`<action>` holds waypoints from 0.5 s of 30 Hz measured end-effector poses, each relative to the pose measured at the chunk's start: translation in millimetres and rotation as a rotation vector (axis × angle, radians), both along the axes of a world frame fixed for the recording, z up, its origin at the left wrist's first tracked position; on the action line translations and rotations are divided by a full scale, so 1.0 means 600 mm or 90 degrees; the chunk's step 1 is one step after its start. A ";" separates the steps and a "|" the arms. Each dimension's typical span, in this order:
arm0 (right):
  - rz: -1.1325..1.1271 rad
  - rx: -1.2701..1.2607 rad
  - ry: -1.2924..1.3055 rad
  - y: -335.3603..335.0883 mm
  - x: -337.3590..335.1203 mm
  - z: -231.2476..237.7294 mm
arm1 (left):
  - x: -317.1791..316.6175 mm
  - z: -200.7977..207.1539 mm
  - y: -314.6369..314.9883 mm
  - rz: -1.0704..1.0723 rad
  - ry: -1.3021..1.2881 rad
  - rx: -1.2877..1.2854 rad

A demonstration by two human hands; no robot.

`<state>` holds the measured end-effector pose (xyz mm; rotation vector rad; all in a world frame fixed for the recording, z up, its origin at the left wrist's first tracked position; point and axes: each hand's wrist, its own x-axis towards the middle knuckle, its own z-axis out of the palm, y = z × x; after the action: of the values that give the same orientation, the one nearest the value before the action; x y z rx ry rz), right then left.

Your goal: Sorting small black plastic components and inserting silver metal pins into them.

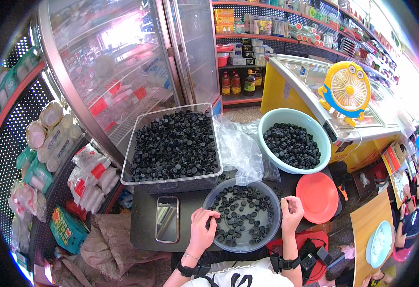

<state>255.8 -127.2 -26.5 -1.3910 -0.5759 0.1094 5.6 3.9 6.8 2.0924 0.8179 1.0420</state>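
Observation:
A round, clear plastic basin [241,248] in front of me holds a loose layer of small black plastic caps [243,210]. My left hand [203,227] is at its left rim, fingers curled in a pinch. A small black cap [208,223] appears between the thumb and fingers. Beyond the right rim, my right hand [292,214] is raised with bent fingers and thumb close together; whatever they may hold is too small to make out. Both wrists wear black bands.
A square clear tub [171,182] heaped with black parts stands back left. A pale blue basin [323,165] with more stands back right, near a red plate [317,198]. Clear plastic bags [240,150] lie between. A phone [167,219] rests on the dark table [145,225].

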 end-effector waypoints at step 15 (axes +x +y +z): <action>-0.020 -0.051 -0.013 0.000 -0.004 0.008 | 0.000 0.000 0.001 -0.003 0.004 -0.006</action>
<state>253.5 -127.3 -21.7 -1.4804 -0.5719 0.0945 5.7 4.4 6.7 2.0896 0.8188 1.0287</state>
